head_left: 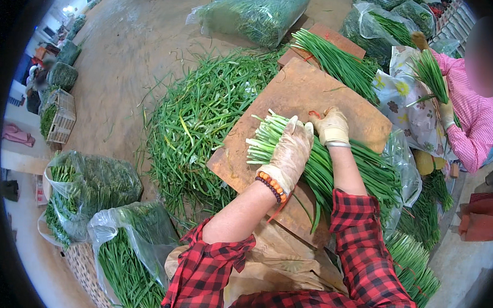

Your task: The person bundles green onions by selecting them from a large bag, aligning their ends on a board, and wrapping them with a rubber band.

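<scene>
A thick bunch of garlic chives (269, 137) with pale cut ends lies across a brown wooden board (299, 87) before me. My left hand (292, 142), in a cream glove with an orange bead bracelet at the wrist, is closed over the bunch near its pale ends. Just beyond the bunch, my right hand (331, 126), also gloved, pinches a red tie (314, 114) whose loop shows at the fingertips. Another red strand hangs below the bunch near my left wrist. Green leaves (375, 173) trail off the board to the right, passing under my right forearm.
A heap of loose green trimmings (198, 124) lies left of the board. Filled plastic bags (129, 253) stand at the lower left, with a large bag (252, 14) farther back. Tied chives (338, 61) rest beyond the board. At right, a person in pink checks (475, 92) holds chives.
</scene>
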`<state>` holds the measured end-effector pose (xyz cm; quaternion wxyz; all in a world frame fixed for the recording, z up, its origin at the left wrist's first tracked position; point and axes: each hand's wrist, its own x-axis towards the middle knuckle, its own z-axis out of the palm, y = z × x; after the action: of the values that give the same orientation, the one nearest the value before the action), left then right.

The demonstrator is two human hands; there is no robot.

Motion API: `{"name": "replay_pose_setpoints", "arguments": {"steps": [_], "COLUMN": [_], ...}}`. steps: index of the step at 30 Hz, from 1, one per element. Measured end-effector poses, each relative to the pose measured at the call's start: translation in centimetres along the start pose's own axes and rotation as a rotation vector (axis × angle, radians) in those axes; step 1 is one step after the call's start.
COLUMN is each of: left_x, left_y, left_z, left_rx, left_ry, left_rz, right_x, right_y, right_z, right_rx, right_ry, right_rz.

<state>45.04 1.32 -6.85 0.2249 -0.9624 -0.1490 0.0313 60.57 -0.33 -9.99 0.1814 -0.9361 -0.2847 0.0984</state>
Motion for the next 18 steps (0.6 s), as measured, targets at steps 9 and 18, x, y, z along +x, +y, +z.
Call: {"name": "replay_pose_setpoints", "arguments": {"steps": [9,18], "left_x": [0.8,-1.6], "left_y": [0.3,1.8], "left_z": [-0.3,1.3], "left_rx": [-0.083,-0.321], "left_ry": [-0.023,0.130], "left_rz": [-0.014,-0.192], "right_x": [-0.4,-6.7], "right_y": [2.4,0.0], "right_z": [-0.1,-1.3], "right_rx": [0.124,0.331], "right_ry": [-0.043,0.062], "right_rz": [-0.334,-0.206]}}
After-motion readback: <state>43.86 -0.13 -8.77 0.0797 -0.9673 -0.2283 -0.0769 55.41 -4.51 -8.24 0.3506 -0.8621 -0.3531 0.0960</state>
